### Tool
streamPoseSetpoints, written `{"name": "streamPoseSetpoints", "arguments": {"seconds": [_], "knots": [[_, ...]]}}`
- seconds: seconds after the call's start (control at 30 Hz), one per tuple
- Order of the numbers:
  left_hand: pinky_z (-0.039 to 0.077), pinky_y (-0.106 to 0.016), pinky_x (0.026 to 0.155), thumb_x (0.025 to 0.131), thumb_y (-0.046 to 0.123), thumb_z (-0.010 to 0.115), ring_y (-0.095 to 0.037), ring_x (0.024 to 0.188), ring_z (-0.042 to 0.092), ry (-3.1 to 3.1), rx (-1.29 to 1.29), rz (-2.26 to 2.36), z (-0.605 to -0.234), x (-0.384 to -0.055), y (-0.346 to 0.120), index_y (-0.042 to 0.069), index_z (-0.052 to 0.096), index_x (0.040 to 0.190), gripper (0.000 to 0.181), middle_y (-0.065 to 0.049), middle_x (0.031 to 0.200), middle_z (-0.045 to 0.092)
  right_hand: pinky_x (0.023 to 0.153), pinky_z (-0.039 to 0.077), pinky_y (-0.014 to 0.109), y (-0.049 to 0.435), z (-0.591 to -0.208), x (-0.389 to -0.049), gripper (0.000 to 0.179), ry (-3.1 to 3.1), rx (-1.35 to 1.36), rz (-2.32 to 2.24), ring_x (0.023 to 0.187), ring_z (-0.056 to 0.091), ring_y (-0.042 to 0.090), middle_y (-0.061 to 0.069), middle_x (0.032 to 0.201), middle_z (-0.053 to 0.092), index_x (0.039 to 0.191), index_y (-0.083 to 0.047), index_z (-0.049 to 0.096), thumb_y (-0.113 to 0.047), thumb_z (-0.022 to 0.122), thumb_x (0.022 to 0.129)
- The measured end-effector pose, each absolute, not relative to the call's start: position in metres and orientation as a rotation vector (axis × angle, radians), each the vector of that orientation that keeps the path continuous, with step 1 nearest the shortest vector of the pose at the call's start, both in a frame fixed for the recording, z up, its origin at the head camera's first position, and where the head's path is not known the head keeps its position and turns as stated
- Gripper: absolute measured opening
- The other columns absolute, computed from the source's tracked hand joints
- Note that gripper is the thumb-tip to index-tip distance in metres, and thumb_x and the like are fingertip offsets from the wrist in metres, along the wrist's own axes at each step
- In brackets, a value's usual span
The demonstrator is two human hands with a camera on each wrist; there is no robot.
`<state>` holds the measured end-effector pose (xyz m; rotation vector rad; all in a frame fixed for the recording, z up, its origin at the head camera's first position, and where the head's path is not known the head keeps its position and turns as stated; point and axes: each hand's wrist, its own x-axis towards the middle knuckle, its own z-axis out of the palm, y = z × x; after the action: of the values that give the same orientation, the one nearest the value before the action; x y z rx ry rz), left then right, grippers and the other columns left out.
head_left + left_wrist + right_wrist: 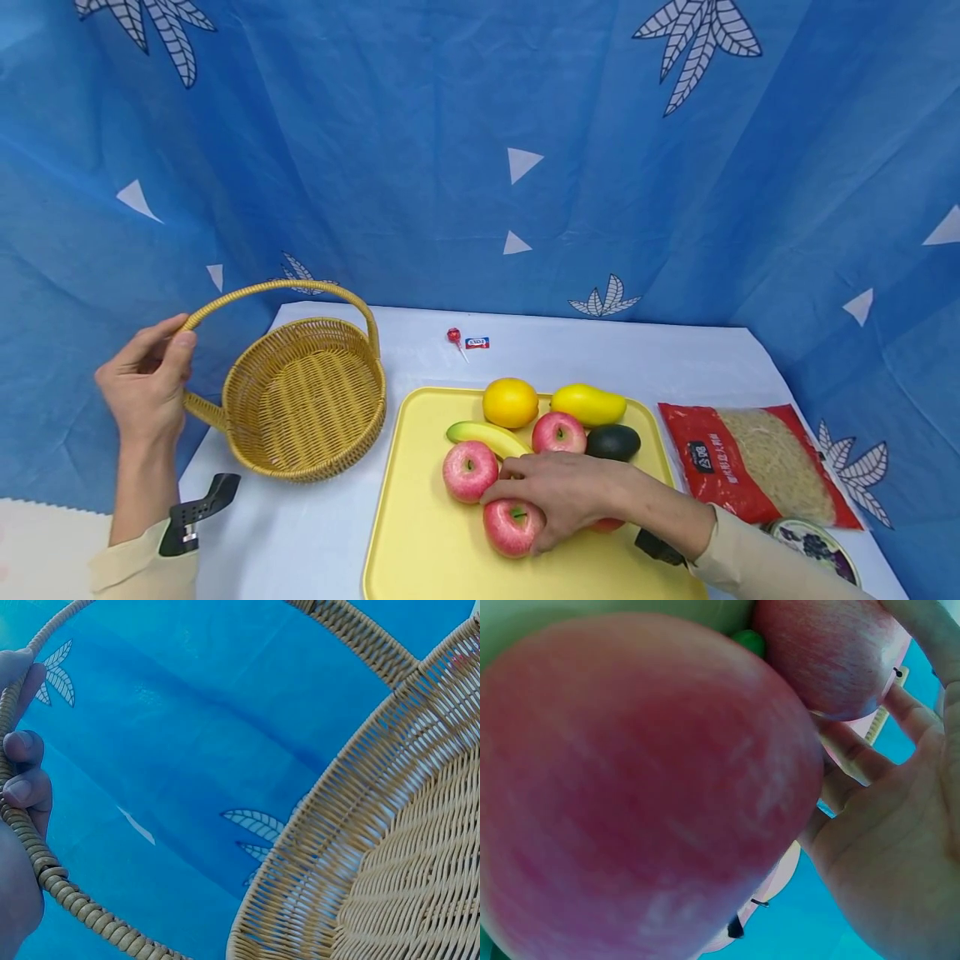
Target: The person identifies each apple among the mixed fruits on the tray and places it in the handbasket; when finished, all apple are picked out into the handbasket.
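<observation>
My left hand (146, 379) grips the arched handle (281, 285) of a round wicker basket (330, 467), which tilts with its bare inside showing. In the left wrist view the fingers (30, 787) curl round the handle. Over the yellow tray (420, 575), my right hand (573, 493) holds the front red apple (510, 529) between thumb and fingers. The right wrist view shows that apple (829, 656) against the fingers, with another apple (645, 795) large before the camera. Beside the hand lie an apple (470, 472) and a banana (487, 435), its right end hidden.
Further back on the tray are an orange (510, 403), a yellow mango (588, 405), an apple (558, 431) and a dark green avocado (613, 442). A red pasta bag (757, 462) and round tin (813, 546) lie right. A lollipop (454, 336) and small packet (477, 342) lie behind.
</observation>
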<state>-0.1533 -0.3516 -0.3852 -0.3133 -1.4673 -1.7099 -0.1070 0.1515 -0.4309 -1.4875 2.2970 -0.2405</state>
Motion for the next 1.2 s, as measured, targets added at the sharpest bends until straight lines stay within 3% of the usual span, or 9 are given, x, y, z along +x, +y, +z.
{"name": "streamPoseSetpoints", "arguments": {"seconds": [0.7,1.2], "knots": [[0.037,-0.014,0.049,0.085,-0.018,0.067,-0.012,0.054,0.044,-1.471,-0.299,-1.706,-0.3837,-0.1504,-0.3492,-0.027,0.062,0.107,0.025,-0.006,0.071,0.064,0.083,0.048,0.022,0.1513,-0.4281,-0.1049,0.072,2.324,-1.478,-0.222,0.094,0.051,0.000,-0.015,0.118,0.053,0.143,-0.042,0.049,-0.055,0.077,0.079],[0.037,-0.014,0.050,0.085,-0.018,0.067,-0.011,0.054,0.044,-1.487,-0.285,-1.694,-0.3840,-0.1498,-0.3491,-0.026,0.063,0.108,0.025,-0.005,0.072,0.064,0.085,0.048,0.023,0.1526,-0.4257,-0.1021,0.068,2.339,-1.541,-0.239,0.097,0.051,0.001,-0.015,0.120,0.052,0.143,-0.041,0.048,-0.058,0.073,0.081]]}}
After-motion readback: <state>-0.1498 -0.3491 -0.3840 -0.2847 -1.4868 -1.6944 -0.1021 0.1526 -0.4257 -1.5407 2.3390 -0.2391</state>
